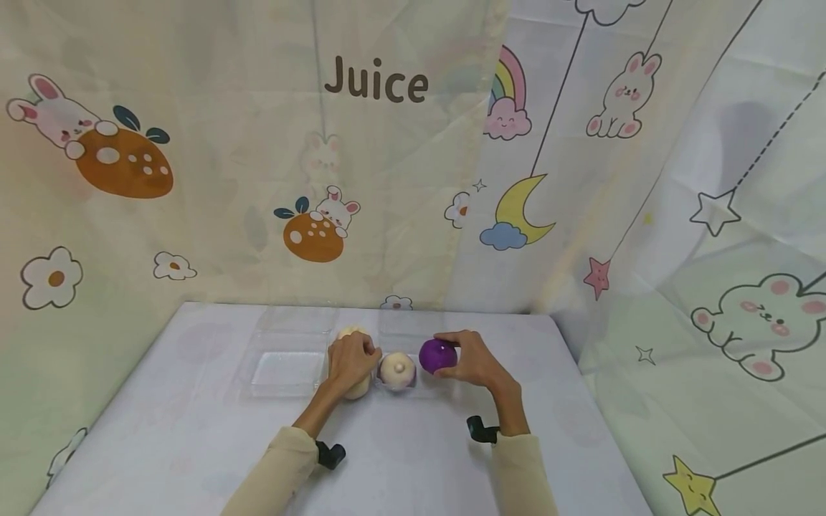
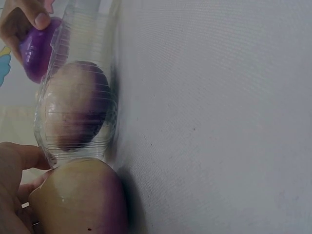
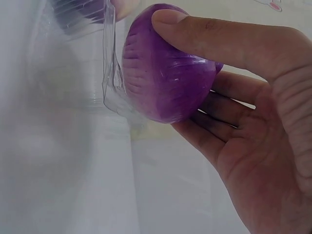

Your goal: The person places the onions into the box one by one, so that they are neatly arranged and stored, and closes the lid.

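Note:
My right hand [image 1: 477, 362] grips a glossy purple onion [image 1: 438, 356], thumb on one side and fingers on the other, at the right part of a clear plastic box [image 2: 41, 105]. In the right wrist view the onion [image 3: 168, 73] is beside the box's rim. Inside that box sits a cream and purple turnip [image 1: 398, 370]. My left hand [image 1: 351, 362] pinches the box's left rim. Under this hand, outside the box, lies another cream and purple turnip [image 2: 83, 195], largely hidden by the hand in the head view.
A second clear plastic box [image 1: 287, 373] stands open at the left, its lid [image 1: 293, 319] tilted back. The white table [image 1: 400, 459] ends at a printed cloth [image 1: 413, 179] behind.

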`<state>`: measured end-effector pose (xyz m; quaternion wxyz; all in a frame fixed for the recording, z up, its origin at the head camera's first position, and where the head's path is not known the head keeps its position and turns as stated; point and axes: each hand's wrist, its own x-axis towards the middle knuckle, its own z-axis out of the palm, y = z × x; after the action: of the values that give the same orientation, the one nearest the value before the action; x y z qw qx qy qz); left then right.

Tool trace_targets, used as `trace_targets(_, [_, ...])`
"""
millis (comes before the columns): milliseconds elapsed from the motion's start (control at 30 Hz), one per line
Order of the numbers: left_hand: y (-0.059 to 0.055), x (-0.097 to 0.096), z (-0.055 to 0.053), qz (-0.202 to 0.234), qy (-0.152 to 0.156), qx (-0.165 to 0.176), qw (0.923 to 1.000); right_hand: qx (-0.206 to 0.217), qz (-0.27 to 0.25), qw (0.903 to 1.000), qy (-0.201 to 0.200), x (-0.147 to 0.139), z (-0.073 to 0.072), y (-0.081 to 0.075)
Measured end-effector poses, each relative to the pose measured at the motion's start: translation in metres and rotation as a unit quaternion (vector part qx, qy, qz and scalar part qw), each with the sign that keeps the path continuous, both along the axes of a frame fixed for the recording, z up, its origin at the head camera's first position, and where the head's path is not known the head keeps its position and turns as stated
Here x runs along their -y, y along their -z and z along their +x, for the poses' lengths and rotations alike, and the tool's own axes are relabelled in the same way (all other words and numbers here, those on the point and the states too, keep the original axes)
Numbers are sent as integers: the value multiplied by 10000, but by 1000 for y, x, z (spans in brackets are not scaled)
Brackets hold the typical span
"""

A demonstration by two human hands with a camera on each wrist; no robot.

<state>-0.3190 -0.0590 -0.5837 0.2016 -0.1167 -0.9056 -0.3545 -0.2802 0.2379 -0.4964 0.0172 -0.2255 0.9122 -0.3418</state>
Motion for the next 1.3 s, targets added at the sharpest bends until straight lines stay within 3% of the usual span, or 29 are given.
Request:
trace_targets(100, [-20, -2, 12, 6, -2, 230, 9997, 51, 61, 10000, -30, 3, 0, 0])
trace_targets(167, [-23, -3, 13, -80, -26, 382, 9992, 42, 138, 9999, -77, 5, 0, 1])
trace_targets(267, [-23, -3, 13, -41, -16, 367, 9993, 53, 204, 9997, -115, 8, 0, 1])
trace_targets(367, [-2, 0, 1, 81, 41, 23, 10000, 62, 254, 9996, -91, 11, 2, 0])
trace_targets(467, [2, 1, -1, 188, 56, -148, 9997, 73, 299, 9995, -29, 13, 2, 1])
trace_targets(500, [2, 1, -1, 193, 60, -133, 9997, 93, 328, 9994, -11, 14, 3, 1])
trace_targets(600, [-17, -2, 10, 195, 69, 127, 9997, 146, 377, 9992, 37, 17, 3, 1])
trace_targets(700, [-22, -4, 13, 69, 49, 329, 9994, 196, 435, 9988, 58, 18, 3, 1])
trace_targets(833, [-17, -4, 9, 33, -57, 332, 9994, 207, 538, 9983, 53, 20, 3, -1])
trace_targets(1000, [10, 0, -9, 71, -9, 317, 9995, 148, 645, 9978, -15, 22, 2, -3])
trace_targets(1067, [27, 1, -20, 59, -39, 210, 9998, 153, 671, 9976, -15, 23, 1, -3])
trace_targets(1100, [20, 2, -15, 40, -14, 149, 9999, 162, 680, 9976, -7, 23, 1, -4])
trace_targets(1133, [28, 2, -20, 0, -42, 145, 9999, 177, 694, 9974, 10, 23, 1, -3])
trace_targets(1300, [24, 2, -16, 54, -43, 72, 10000, 303, 702, 9970, 117, 26, 1, -4])
